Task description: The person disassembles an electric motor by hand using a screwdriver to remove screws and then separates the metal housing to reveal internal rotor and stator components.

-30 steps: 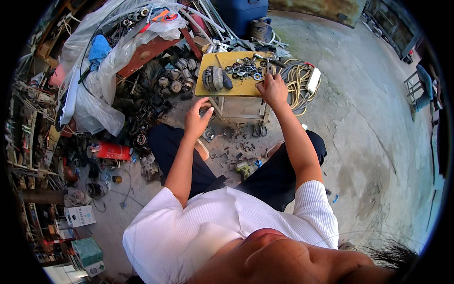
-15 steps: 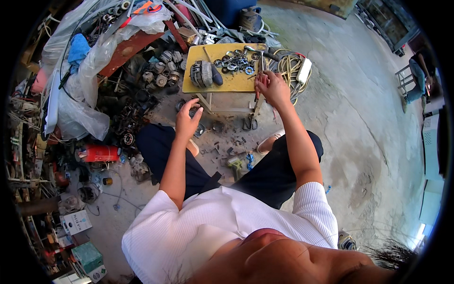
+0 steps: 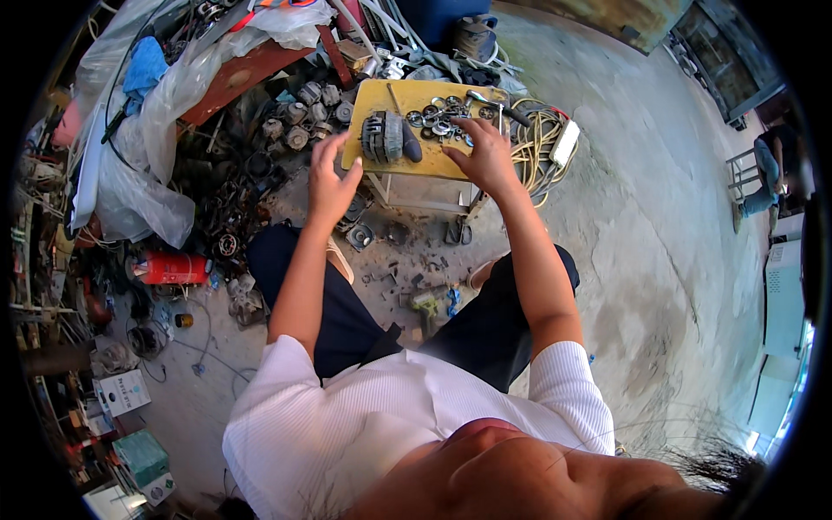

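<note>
A grey ribbed motor housing [image 3: 382,137] sits on the left half of a small yellow-topped table [image 3: 442,166]. Against its right side is a dark rounded piece [image 3: 412,146]. My left hand [image 3: 332,186] is raised just off the table's left edge, fingers apart and holding nothing. Over the table's front right part, my right hand [image 3: 488,156] has its thumb and fingers spread, with nothing seen between them. Beyond its fingertips lie several small metal rings and pulley-like parts [image 3: 440,127]. A dark-handled tool with a metal head [image 3: 498,106] rests at the back right.
Coiled yellow cable [image 3: 530,143] and a white power strip [image 3: 564,143] lie right of the table. Used motor parts [image 3: 299,126] are heaped at left, near a red cylinder [image 3: 173,269]. A green power tool [image 3: 426,302] lies between my feet. Another person [image 3: 764,169] is far right.
My right hand has opened from a pinch on a red-handled tool, now out of sight, and moved slightly left. My left hand has come up closer to the table's left edge.
</note>
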`<state>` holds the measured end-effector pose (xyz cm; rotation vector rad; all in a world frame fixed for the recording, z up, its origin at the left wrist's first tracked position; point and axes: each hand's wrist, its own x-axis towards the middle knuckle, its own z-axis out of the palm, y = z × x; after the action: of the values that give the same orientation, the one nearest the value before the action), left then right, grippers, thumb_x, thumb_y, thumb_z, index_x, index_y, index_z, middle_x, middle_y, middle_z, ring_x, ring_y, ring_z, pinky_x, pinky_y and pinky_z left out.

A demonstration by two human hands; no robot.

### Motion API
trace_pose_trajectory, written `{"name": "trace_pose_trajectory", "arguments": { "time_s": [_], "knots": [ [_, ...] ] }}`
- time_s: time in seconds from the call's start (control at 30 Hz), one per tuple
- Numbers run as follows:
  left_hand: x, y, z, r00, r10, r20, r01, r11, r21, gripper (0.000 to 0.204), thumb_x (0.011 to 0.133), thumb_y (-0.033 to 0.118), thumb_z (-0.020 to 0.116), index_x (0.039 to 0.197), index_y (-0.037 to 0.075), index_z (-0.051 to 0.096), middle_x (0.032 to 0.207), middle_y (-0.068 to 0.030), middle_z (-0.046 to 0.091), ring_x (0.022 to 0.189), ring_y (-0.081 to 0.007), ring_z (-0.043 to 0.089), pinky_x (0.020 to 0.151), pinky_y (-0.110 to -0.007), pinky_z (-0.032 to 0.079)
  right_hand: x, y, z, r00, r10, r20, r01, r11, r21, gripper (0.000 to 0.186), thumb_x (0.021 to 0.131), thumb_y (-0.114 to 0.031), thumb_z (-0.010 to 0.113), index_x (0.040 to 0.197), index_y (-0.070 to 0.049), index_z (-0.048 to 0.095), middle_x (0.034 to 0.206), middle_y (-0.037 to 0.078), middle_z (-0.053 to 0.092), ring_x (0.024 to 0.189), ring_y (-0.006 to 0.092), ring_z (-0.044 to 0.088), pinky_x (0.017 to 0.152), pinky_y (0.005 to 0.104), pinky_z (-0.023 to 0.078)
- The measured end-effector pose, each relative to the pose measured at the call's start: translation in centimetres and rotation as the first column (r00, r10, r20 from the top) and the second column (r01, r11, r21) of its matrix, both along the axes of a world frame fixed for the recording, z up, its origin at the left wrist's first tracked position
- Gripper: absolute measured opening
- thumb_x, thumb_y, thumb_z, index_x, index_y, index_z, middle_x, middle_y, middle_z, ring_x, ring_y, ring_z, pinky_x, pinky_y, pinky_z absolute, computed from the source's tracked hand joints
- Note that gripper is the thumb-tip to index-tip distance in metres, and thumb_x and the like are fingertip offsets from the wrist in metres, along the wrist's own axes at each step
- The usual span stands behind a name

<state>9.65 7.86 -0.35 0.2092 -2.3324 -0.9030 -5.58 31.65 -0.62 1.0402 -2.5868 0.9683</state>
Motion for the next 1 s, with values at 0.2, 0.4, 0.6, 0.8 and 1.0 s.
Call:
{"name": "trace_pose_trajectory", "arguments": {
  "time_s": [0.2, 0.4, 0.6, 0.8, 1.0],
  "knots": [
    [-4.6, -5.5, 2.7, 0.89, -0.236, 0.391, 0.239, 0.97, 0.041, 0.108, 0.062, 0.039, 0.086, 0.149, 0.014, 0.026, 0.148, -0.0179, 0.034, 0.137, -0.033, 0.032, 0.111, -0.044, 0.028, 0.4, -5.0, 0.2, 0.986, 0.159, 0.053, -0.166, 0.97, 0.176, 0.082, 0.069, -0.037, 0.081, 0.139, -0.02, 0.043, 0.129, 0.009, 0.055, 0.123, 0.0312, 0.048, 0.098, 0.0463, 0.037],
    [-6.1, -6.7, -1.7, 0.86, -0.242, 0.449, 0.314, 0.945, -0.093, 0.11, 0.06, 0.038, 0.087, 0.149, 0.015, 0.027, 0.148, -0.0174, 0.033, 0.139, -0.0343, 0.027, 0.113, -0.045, 0.023, -0.1, -8.0, -0.6, 0.982, 0.167, 0.094, -0.184, 0.956, 0.227, 0.097, 0.062, -0.034, 0.084, 0.145, -0.019, 0.037, 0.132, 0.011, 0.053, 0.127, 0.0322, 0.044, 0.1, 0.0471, 0.034],
    [-7.1, -6.0, -3.1, 0.859, -0.214, 0.465, 0.315, 0.937, -0.151, 0.107, 0.056, 0.035, 0.086, 0.146, 0.019, 0.031, 0.142, -0.0126, 0.042, 0.139, -0.0325, 0.026, 0.112, -0.052, 0.016, -0.1, -9.1, -1.4, 0.98, 0.161, 0.115, -0.183, 0.957, 0.224, 0.1, 0.058, -0.031, 0.086, 0.144, -0.02, 0.037, 0.131, 0.009, 0.054, 0.125, 0.0318, 0.045, 0.101, 0.0468, 0.032],
    [-8.0, -6.7, -3.3, 0.851, -0.275, 0.447, 0.347, 0.934, -0.086, 0.101, 0.053, 0.038, 0.086, 0.139, 0.019, 0.038, 0.142, -0.0076, 0.044, 0.137, -0.0307, 0.029, 0.112, -0.06, 0.012, -0.6, -9.5, -2.1, 0.973, 0.21, 0.1, -0.225, 0.96, 0.169, 0.096, 0.056, -0.028, 0.085, 0.141, -0.018, 0.041, 0.127, 0.01, 0.056, 0.123, 0.0317, 0.046, 0.101, 0.0455, 0.032],
    [-6.8, -7.2, -1.5, 0.867, -0.305, 0.395, 0.354, 0.934, -0.057, 0.097, 0.052, 0.034, 0.088, 0.137, 0.015, 0.044, 0.138, -0.0142, 0.045, 0.135, -0.0309, 0.032, 0.114, -0.047, 0.02, 0.2, -9.6, 0.0, 0.951, 0.253, 0.175, -0.268, 0.961, 0.067, 0.093, 0.057, -0.021, 0.087, 0.139, -0.017, 0.045, 0.129, 0.011, 0.055, 0.122, 0.0312, 0.047, 0.105, 0.042, 0.034]
  ]
}}
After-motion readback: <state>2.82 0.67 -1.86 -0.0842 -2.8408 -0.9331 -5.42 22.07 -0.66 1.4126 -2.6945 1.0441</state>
